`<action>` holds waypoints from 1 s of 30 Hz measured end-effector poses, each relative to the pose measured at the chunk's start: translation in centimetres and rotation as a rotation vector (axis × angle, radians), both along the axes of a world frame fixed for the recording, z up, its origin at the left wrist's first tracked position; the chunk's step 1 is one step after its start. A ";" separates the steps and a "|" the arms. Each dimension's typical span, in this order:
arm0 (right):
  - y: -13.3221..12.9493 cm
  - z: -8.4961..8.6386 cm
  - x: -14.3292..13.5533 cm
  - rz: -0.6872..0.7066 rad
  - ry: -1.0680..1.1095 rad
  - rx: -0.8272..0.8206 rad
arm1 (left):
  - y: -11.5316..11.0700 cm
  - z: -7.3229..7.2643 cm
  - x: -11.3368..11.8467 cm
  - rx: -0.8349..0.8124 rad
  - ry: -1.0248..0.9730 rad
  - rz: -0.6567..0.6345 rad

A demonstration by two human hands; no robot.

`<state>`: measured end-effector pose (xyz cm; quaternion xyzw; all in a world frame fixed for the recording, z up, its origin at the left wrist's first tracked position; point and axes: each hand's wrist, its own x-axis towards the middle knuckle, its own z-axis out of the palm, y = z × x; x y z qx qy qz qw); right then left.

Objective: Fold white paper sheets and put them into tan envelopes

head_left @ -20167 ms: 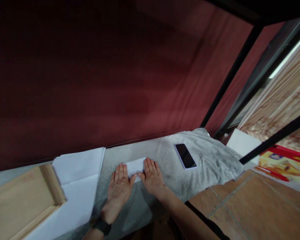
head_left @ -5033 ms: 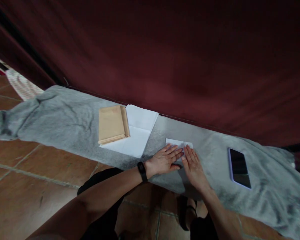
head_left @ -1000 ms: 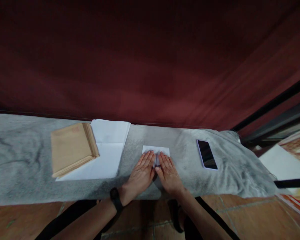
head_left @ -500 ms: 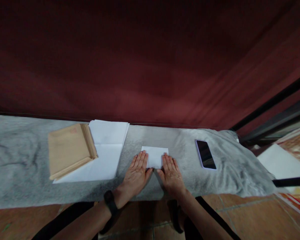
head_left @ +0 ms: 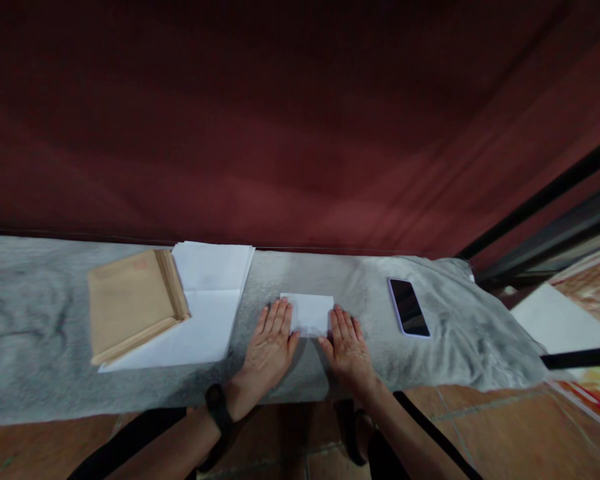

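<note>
Brown tiles (head_left: 520,423) with pale joints make the floor at the near side, where the person's dark-clad legs show. A black band (head_left: 217,403) circles the left wrist. Above the floor, a rumpled grey cloth (head_left: 360,277) covers a long, narrow surface, smoother in the middle and wrinkled toward both ends. On its middle lies the small white paper (head_left: 311,315), flat, between the hands. The left hand (head_left: 269,343) presses palm down at its left edge, fingers straight and unclenched; the right hand (head_left: 349,348) lies likewise at its right edge. To the left, brown envelopes (head_left: 130,293) overlap larger white sheets (head_left: 213,320); to the right rests a phone (head_left: 409,308), screen dark. Beyond the cloth's far edge rises a dark red backing (head_left: 300,133), with black bars (head_left: 545,193) slanting at the right.
</note>
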<state>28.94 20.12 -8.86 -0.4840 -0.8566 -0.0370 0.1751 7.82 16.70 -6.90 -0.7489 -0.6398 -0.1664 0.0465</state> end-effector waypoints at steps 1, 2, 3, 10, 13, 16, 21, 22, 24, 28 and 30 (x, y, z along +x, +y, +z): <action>0.0 0.0 0.0 -0.002 0.003 -0.001 | 0.0 0.2 0.4 -0.007 -0.009 -0.049; 0.0 0.0 -0.1 -0.004 0.006 -0.001 | -0.1 0.3 0.9 -0.017 -0.017 -0.106; 0.0 -0.1 -0.1 -0.006 0.007 -0.002 | -0.2 0.4 1.4 -0.028 -0.021 -0.165; 0.1 -0.3 0.1 -0.006 -0.012 -0.004 | -1.1 -0.3 3.0 -0.060 0.033 -0.302; 0.1 -0.2 0.1 -0.005 -0.018 0.002 | -1.1 -0.7 2.4 -0.034 0.037 -0.253; 0.1 0.0 0.0 -0.009 -0.012 0.008 | -1.1 -1.1 1.7 -0.009 0.030 -0.198; -0.1 0.5 -1.2 0.016 0.035 0.016 | -1.1 -1.5 0.9 -0.004 0.000 -0.151; -0.2 0.6 -1.6 0.044 0.043 0.006 | -1.1 -1.6 0.9 -0.008 -0.005 -0.150; -0.5 0.8 -2.6 0.108 0.051 -0.024 | -1.2 -1.7 0.8 -0.014 -0.009 -0.155; -1.1 0.8 -3.9 0.160 0.069 -0.062 | -1.2 -1.9 0.8 -0.008 0.017 -0.161; -1.1 0.6 -4.0 0.150 0.073 -0.058 | -1.2 -1.9 0.7 0.000 0.027 -0.160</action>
